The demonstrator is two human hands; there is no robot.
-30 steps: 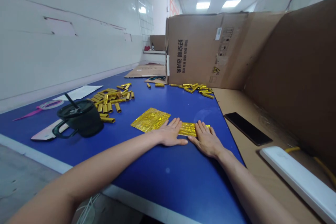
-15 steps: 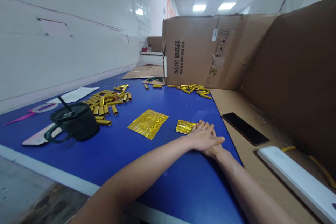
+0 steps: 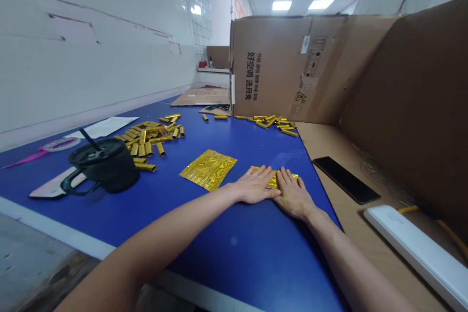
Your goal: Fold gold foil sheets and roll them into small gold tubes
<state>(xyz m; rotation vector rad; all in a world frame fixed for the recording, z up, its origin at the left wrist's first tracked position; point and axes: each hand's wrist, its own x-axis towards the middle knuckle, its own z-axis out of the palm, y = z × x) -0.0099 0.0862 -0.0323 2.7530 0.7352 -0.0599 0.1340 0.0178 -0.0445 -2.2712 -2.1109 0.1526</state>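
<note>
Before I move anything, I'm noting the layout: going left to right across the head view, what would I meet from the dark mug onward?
Dark mug, flat gold sheet, left hand, right hand, black phone, white bar.

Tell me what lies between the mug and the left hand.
In the head view, a loose gold sheet lies between the mug and the left hand, touching neither; blue tabletop shows on either side.

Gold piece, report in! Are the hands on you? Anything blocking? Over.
Left hand, right hand: both flat on gold piece. Piece partly hidden beneath. Gold sheet left, apart, not blocking.
</note>
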